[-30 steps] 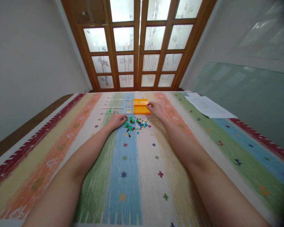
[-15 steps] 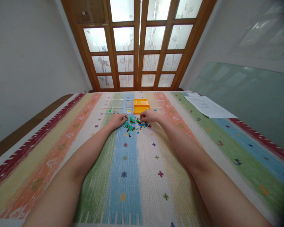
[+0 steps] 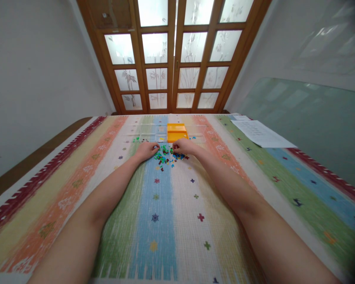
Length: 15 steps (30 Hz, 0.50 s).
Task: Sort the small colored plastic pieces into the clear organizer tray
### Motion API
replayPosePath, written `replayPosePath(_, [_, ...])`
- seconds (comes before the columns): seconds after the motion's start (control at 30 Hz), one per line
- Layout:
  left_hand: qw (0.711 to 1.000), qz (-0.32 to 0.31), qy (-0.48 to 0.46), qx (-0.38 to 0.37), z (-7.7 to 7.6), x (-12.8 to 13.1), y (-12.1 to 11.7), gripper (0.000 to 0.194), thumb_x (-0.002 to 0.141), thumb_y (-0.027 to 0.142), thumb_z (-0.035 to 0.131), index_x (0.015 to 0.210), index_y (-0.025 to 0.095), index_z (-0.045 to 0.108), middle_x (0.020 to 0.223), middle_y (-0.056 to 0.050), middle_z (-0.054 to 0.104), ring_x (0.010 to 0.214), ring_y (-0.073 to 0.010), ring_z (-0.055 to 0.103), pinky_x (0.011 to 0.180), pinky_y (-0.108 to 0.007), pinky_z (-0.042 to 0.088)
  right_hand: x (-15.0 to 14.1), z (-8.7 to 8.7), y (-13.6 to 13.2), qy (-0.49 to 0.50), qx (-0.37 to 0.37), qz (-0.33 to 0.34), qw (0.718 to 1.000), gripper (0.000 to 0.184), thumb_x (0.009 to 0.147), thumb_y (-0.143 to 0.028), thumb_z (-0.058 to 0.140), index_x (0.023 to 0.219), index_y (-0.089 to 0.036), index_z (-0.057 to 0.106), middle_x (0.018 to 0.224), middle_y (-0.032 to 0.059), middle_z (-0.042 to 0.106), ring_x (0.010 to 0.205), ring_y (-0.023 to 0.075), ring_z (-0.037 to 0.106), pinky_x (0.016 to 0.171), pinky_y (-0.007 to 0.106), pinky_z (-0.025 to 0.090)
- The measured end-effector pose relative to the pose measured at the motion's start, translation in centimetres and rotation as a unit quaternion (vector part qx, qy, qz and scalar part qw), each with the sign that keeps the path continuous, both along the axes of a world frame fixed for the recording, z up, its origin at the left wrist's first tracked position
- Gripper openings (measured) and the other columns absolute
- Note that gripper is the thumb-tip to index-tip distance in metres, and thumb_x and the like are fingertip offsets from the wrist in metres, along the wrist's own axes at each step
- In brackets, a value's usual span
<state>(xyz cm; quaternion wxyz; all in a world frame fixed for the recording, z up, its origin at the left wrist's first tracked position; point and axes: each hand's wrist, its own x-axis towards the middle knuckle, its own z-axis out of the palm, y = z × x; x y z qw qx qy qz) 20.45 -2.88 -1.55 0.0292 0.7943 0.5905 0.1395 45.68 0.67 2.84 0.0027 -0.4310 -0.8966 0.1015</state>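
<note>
I see the pile of tiny green, blue and brown plastic-looking pieces (image 3: 164, 151) spread sideways at frame centre, between my left hand (image 3: 147, 151), curled at its left edge, and my right hand (image 3: 183, 146), bent over its upper right; I can't tell whether either grips one.

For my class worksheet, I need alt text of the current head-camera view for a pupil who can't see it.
A person's left hand and right hand curl at opposite sides of scattered small multicoloured pieces on a striped tablecloth. Just beyond sits an orange box with clear compartments beside it; a printed sheet lies farther right.
</note>
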Motion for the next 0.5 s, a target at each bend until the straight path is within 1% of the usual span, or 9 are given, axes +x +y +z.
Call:
replayPosePath(0.1, [1.000,-0.001,-0.001,-0.003,0.05,-0.02,-0.02,0.032,0.097,0.040,0.055,0.114,0.028,0.079,0.085,-0.003,0.076,0.084,-0.0214,0.069,0.076,-0.028,0.044,-0.28,-0.06,-0.21,-0.001,0.012,0.006,1.000,0.017,0.088,-0.023,0.064,0.094,-0.019,0.079,0.088,0.0052,0.076,0.074,0.0155,0.061,0.062,0.025,0.033])
replayPosePath(0.27, [1.000,-0.003,0.003,-0.001,-0.06,-0.08,0.09,0.032,0.097,0.041,0.054,0.114,0.028,0.079,0.086,-0.003,0.076,0.083,-0.0212,0.068,0.074,-0.028,0.043,-0.43,-0.48,-0.09,0.002,0.029,-0.002,1.000,0.018,0.090,-0.024,0.062,0.093,-0.020,0.080,0.089,0.0063,0.077,0.076,0.0168,0.062,0.063,0.026,0.033])
replayPosePath(0.5, [1.000,-0.003,0.003,-0.004,-0.21,-0.14,0.23,0.034,0.097,0.042,0.053,0.115,0.029,0.079,0.086,-0.003,0.076,0.082,-0.0211,0.068,0.073,-0.028,0.042,-0.35,-0.39,-0.11,0.009,0.025,0.000,1.000,0.019,0.091,-0.021,0.061,0.093,-0.018,0.080,0.089,0.0065,0.077,0.074,0.0155,0.062,0.063,0.025,0.033])
